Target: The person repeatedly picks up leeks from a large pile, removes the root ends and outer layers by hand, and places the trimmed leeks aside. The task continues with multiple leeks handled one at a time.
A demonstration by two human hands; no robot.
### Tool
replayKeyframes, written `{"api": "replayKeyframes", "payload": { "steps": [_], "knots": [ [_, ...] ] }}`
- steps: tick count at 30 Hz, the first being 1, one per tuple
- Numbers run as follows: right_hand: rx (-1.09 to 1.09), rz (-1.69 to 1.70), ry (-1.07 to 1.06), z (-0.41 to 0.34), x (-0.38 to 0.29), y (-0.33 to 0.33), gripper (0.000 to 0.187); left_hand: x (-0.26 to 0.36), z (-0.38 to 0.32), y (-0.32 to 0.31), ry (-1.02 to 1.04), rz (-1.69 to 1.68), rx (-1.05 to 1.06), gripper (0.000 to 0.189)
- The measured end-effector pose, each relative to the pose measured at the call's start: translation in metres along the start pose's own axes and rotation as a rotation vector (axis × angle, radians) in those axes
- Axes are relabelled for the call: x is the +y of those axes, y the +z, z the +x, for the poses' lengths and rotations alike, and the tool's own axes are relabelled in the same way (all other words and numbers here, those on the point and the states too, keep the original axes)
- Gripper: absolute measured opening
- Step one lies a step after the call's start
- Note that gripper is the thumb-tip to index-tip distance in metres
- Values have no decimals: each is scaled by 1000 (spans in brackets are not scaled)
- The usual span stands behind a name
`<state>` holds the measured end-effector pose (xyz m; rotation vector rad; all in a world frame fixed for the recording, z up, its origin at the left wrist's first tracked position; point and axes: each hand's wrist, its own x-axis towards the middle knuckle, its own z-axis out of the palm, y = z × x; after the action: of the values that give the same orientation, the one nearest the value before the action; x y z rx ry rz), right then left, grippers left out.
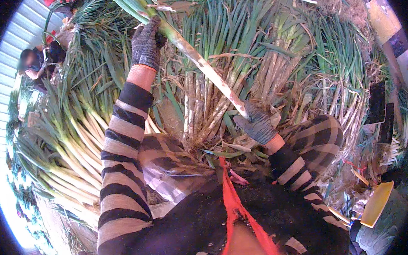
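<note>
A long green onion (203, 66) runs diagonally in front of me, its green leaves at the upper left and its pale, brown-flecked stalk towards the centre right. My left hand (147, 43), in a grey knit glove, is closed around it where the leaves meet the stalk. Around the root end of the same onion closes my right hand (258, 124), gloved too. Below the held onion lie unpeeled green onions (197, 100) with dirty stalks and dry husks. Between my knees a red cord (231, 199) hangs over my dark clothing.
Pale-stalked green onions (82, 149) lie in a row at the left. A bunch with thin stalks (344, 80) lies at the right. A yellow piece (377, 204) sits at the lower right. Another person (37, 67) is at the upper left, near a white corrugated wall (4, 101).
</note>
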<state>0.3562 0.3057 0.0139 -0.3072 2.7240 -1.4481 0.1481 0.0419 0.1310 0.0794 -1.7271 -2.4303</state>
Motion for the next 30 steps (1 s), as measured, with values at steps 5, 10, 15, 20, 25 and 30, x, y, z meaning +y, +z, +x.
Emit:
{"api": "replayKeyframes", "payload": {
  "steps": [5, 10, 15, 20, 25, 30],
  "knots": [
    [36, 104, -143, 36, -15, -19, 44, -3, -52, 15, 145, 66, -147, 23],
    [61, 469, -97, 142, -77, -30, 32, -13, -90, 46, 7, -27, -105, 27],
    [285, 145, -475, 138, -78, -22, 21, -10, -78, 43, 210, 2, -8, 23],
    [-97, -341, -857, 57, -43, -2, 23, -3, -34, -12, 334, 161, 86, 28],
    [-687, -735, -333, -6, -7, -15, 40, 14, -22, -52, 316, 21, 251, 27],
    [-163, -276, -241, 20, -16, -10, 64, 2, -17, -39, 294, 77, 302, 27]
  ]
}}
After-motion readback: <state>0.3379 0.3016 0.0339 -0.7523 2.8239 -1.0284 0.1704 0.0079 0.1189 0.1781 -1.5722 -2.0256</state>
